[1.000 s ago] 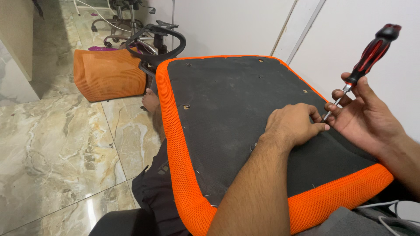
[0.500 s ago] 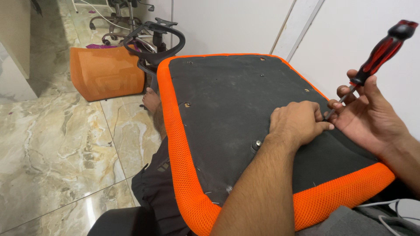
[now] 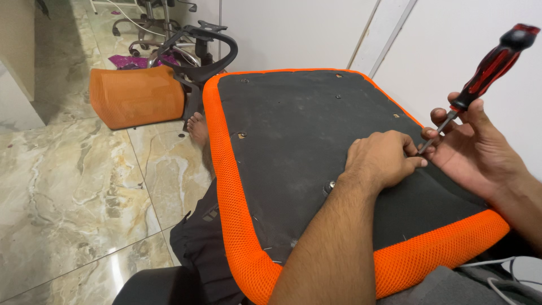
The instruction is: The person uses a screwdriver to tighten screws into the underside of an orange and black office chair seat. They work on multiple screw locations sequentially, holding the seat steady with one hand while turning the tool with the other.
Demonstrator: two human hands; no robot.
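Observation:
An upturned chair seat (image 3: 293, 130) lies across my lap, with a black underside and an orange mesh rim (image 3: 226, 186). My right hand (image 3: 480, 149) holds a screwdriver (image 3: 488, 65) with a red and black handle, tilted up to the right, its tip down on the seat's right side. My left hand (image 3: 381, 161) rests on the black underside with curled fingers, the fingertips pinched around the screwdriver's tip. What lies between those fingertips is hidden. A bolt head (image 3: 329, 185) shows beside my left wrist.
An orange mesh chair back (image 3: 135, 99) lies on the marble floor (image 3: 73, 192) at the left. A black armrest frame (image 3: 200, 53) and a chair base (image 3: 152, 22) stand behind it. A bare foot (image 3: 197, 129) rests by the seat's edge. White walls are at the right.
My left forearm has shifted slightly right, uncovering the bolt head by the wrist. The screwdriver handle has risen a little. Both hands stay at the same spot on the seat.

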